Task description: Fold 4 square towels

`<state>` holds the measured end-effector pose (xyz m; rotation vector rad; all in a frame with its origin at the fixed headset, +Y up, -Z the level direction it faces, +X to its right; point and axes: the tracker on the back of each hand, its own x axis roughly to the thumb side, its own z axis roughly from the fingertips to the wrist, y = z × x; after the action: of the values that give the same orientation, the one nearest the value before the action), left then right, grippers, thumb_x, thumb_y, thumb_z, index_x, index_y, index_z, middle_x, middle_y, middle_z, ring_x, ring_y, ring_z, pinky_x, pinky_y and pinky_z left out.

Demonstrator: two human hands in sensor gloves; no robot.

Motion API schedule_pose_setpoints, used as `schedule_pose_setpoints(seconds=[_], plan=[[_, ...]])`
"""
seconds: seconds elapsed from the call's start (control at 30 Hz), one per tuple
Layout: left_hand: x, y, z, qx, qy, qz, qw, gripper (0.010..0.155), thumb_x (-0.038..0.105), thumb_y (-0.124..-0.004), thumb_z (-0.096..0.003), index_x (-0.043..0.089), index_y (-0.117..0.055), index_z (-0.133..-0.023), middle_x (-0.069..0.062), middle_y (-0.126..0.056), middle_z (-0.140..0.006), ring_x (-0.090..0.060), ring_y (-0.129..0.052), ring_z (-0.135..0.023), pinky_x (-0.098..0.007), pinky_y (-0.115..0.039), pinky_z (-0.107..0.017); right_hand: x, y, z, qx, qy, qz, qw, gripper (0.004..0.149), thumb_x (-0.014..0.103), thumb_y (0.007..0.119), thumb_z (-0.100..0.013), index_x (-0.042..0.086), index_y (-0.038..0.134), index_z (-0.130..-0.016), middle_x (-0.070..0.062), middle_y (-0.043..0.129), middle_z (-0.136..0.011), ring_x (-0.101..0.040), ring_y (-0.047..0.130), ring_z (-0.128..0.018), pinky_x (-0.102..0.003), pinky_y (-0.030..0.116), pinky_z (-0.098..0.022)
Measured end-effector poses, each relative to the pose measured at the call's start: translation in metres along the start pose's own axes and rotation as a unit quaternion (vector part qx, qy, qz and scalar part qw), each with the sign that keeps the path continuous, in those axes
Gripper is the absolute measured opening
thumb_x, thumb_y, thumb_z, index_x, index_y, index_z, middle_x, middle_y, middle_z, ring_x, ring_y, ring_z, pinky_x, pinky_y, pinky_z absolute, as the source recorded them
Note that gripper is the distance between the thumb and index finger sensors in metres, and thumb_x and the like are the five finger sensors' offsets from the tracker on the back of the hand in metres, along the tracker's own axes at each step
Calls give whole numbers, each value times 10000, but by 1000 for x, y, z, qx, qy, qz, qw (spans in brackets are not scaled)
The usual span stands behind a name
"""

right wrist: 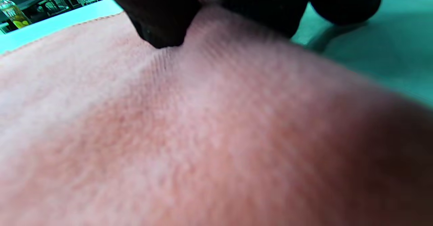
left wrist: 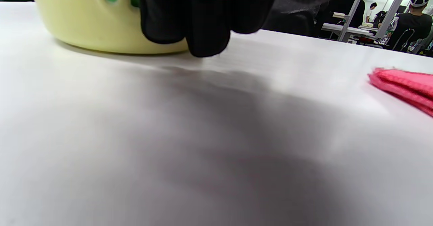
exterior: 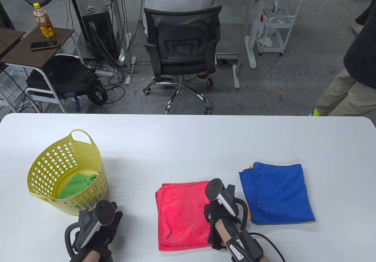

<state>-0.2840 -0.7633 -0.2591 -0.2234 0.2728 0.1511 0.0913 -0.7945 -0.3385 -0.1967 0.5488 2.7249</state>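
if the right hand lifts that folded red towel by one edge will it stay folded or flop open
Probably it flops: the red towel is soft cloth whose stacked layers show loose at its left edge. It dimples under the right hand fingertips in the right wrist view, so it is likely limp, not stiff. It looks light, and its fuzzy nap should grip rather than slip.

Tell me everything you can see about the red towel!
The red towel is a fuzzy cloth, folded into a thick square with stacked layers showing at its left edge. It lies flat on the white table, between the yellow basket and the blue towel. The right hand rests on its right side.
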Motion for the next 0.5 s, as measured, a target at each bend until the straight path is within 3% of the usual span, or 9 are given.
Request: schedule_pose_setpoints(seconds=[0.13,0.2,0.33,0.5], plan=[[-1,2,1,5,-2,5,1000,604,603,-634,-505,383,-689,-1064,67,-828,-1068,-256,-780,-1063,-556,-476,-874,-14,-22,13,-14,-78,-104,991,418,263,759,-519,93,721,-899,-326,790,-873,-351,954,-648,-600,778,-524],[-1,1,0,4,-3,4,1000,608,609,-632,-504,384,-687,-1066,68,-825,-1070,-257,-777,-1064,-555,-475,-874,-20,-37,20,16,-81,-127,988,426,238,753,-525,83,694,-918,-317,809,-854,-272,1020,-527,-534,853,-461],[0,1,0,3,-5,0,1000,613,616,-634,-501,384,-688,-1066,67,-825,-1070,-258,-778,-1064,-555,-475,-874,-23,-73,34,-26,-99,-109,989,436,216,758,-520,46,693,-916,-296,859,-760,-183,1021,-346,-448,889,-370],[-1,1,0,6,-4,0,1000,617,620,-637,-499,382,-687,-1066,66,-826,-1069,-257,-779,-1063,-556,-475,-873,-24,-118,33,-47,-111,-95,988,438,209,767,-512,37,706,-910,-292,870,-744,-182,993,-285,-436,871,-353]])
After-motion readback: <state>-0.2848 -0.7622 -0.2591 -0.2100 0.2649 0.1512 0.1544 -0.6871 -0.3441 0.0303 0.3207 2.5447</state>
